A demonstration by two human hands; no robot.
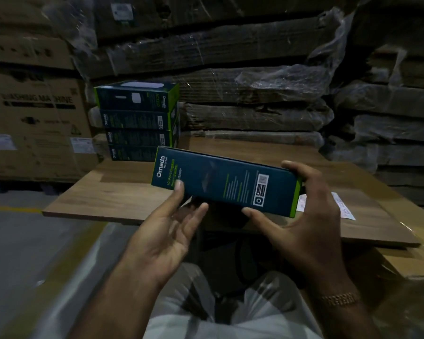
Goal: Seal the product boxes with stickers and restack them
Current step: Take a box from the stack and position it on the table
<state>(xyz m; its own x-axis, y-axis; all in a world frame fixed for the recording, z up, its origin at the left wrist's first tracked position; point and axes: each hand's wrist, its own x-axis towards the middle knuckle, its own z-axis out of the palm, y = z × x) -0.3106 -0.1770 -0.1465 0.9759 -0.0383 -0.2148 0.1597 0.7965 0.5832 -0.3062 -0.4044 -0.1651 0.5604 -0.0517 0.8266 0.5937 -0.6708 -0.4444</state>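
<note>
A long dark teal product box (227, 182) with a green end and white "Omada" lettering hangs tilted above the wooden board (113, 192). My right hand (306, 216) grips its right end, thumb under the lower edge and fingers over the top. My left hand (167, 231) touches the box's left lower edge with thumb and fingertips, fingers fairly straight. A stack of several matching boxes (137, 121) stands at the board's far left. A white sticker sheet (340, 206) lies on the board, partly hidden behind my right hand.
Shrink-wrapped flattened cartons (255, 81) are piled behind the board. A large brown washing-machine carton (32, 123) stands at the left. Grey floor with a yellow line (12, 209) lies to the left. My lap in light trousers (230, 309) is below.
</note>
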